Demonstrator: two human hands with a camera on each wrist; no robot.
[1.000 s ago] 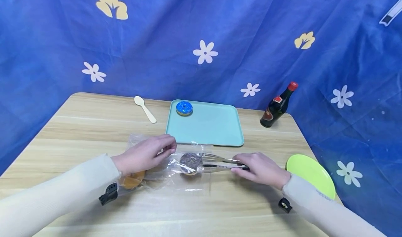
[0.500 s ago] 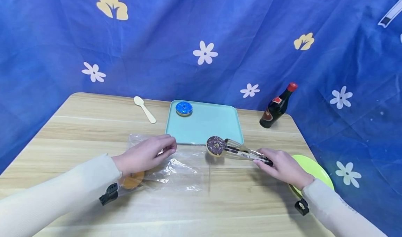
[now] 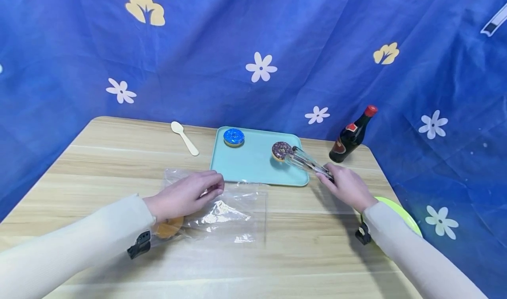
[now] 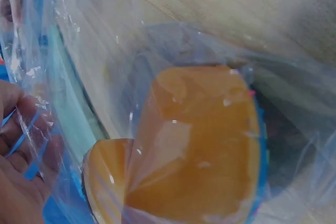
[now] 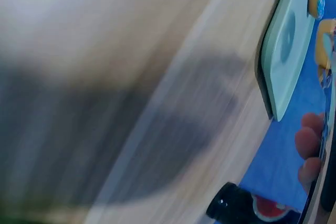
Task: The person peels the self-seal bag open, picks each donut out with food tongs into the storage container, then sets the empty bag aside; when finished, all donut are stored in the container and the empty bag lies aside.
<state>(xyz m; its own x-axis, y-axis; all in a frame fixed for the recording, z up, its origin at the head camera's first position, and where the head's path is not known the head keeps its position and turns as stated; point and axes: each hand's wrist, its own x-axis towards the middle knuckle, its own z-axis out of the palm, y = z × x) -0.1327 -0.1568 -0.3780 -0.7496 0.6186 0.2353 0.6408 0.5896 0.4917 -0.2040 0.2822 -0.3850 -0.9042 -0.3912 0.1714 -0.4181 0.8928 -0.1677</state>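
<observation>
My right hand (image 3: 348, 187) grips metal tongs (image 3: 313, 165), whose tips clasp a chocolate doughnut (image 3: 281, 151) with sprinkles. In the right wrist view its shadow falls on the turquoise tray (image 5: 295, 61) with a gap below the doughnut. A blue-iced doughnut (image 3: 233, 137) sits at the tray's back left. My left hand (image 3: 188, 195) pinches the upper edge of a clear plastic bag (image 3: 237, 220) lying in front of the tray. Through the film, the left wrist view shows a large orange-brown doughnut (image 4: 197, 140) and a smaller-looking doughnut (image 4: 107, 177) beside it.
Left of the tray lies a cream spoon (image 3: 185, 138). A dark bottle (image 3: 350, 136) with a red cap stands at the back right. The right forearm partly covers a lime-green plate (image 3: 402, 213). Behind the wooden table (image 3: 301, 250) hangs a blue patterned cloth (image 3: 206, 48).
The right hand has drawn the chocolate doughnut out from the plastic bag with the tongs and carried it up and away, over the tray's right part. The left hand has stayed in place.
</observation>
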